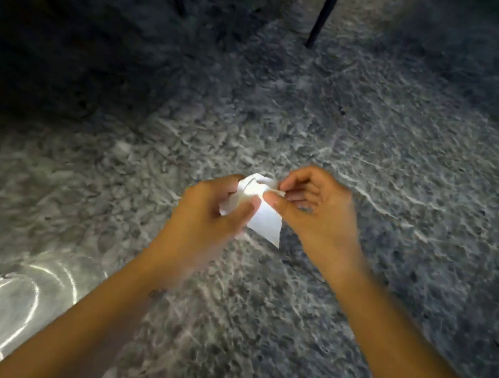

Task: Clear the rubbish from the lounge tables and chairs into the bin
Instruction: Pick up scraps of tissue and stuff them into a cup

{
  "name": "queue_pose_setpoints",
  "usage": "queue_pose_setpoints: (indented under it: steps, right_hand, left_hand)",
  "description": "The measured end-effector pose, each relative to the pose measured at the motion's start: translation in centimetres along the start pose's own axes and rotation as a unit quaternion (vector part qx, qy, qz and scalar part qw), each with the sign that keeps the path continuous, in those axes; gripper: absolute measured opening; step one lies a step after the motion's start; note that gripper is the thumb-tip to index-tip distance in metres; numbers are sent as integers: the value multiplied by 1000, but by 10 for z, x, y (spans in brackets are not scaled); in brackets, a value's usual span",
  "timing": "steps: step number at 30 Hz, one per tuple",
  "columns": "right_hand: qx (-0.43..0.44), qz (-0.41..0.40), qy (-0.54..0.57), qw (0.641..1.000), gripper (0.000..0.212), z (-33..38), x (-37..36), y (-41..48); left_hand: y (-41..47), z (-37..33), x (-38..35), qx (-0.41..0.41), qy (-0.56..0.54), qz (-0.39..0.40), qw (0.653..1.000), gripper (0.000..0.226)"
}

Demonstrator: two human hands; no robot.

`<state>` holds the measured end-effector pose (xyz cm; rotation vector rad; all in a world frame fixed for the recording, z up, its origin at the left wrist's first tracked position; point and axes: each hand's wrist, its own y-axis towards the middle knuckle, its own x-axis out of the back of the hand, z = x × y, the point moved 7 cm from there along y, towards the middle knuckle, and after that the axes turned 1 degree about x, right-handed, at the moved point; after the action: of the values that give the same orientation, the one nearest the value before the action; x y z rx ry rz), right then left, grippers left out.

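from the head view, one crumpled white paper is held up between two hands above the grey marbled floor. the left hand curls round its left side, the right hand pinches its top edge (thumb against fingertips). two dark chair legs stand well beyond.

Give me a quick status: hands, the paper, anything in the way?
Both hands, left hand and right hand, pinch the crumpled white paper. Paper held above the grey floor. No bin in view; dark chair legs ahead.
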<state>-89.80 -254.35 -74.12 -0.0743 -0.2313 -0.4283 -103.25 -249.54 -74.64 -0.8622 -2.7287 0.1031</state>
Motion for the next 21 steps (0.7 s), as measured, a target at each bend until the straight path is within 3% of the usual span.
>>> queue_pose_setpoints:
  steps: [6, 12, 21]
  right_hand:
    - [20, 94, 27, 995, 20, 108, -63, 16]
    - [35, 108, 3, 993, 24, 260, -64, 7]
    - [66, 136, -4, 989, 28, 565, -14, 18]
  left_hand:
    - [-32, -77, 99, -4, -14, -56, 998, 15]
    - [-72, -206, 167, 33, 19, -67, 997, 16]
    - [-110, -497, 262, -16, 14, -123, 992, 17]
